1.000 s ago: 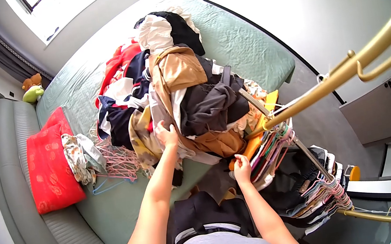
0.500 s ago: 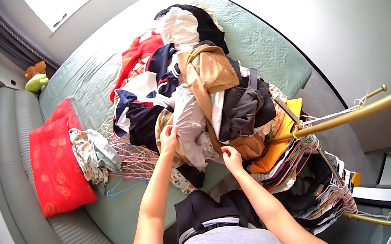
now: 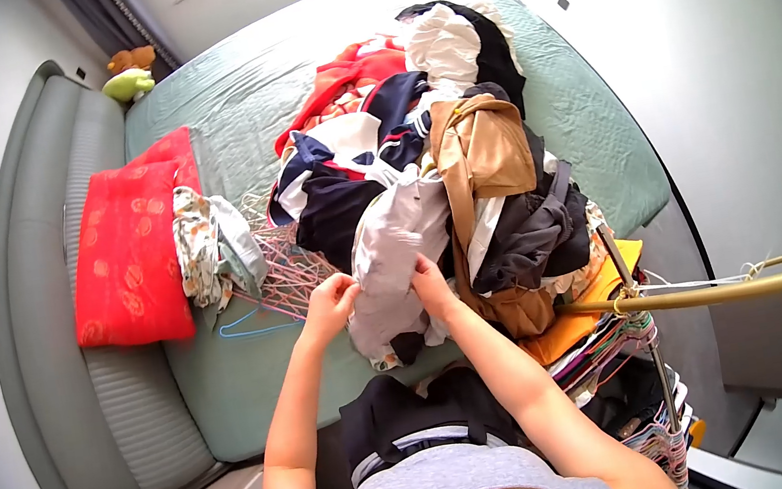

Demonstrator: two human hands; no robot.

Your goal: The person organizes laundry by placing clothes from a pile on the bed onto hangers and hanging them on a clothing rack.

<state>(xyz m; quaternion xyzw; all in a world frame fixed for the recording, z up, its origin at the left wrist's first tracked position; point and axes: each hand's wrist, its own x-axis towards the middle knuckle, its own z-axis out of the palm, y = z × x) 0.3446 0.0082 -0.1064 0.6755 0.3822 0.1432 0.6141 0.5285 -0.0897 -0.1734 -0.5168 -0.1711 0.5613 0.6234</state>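
Observation:
A light grey garment is spread between my hands at the near edge of a clothes heap. My left hand pinches its left side. My right hand grips its right side, fingers closed on the cloth. Whether it is a top or trousers I cannot tell. Just right of it lies a tan garment, draped over the heap. Navy and white clothing lies behind and to the left. Dark grey clothing is at the right of the heap.
Pink wire hangers and a blue hanger lie on the bed. A red pillow with folded patterned cloth is at the left. At the right stands a gold clothes rack with hung clothes.
My right hand has moved left onto the grey garment, which is now spread wider and smoother between both hands. The camera view has shifted, so the bed and heap appear further right.

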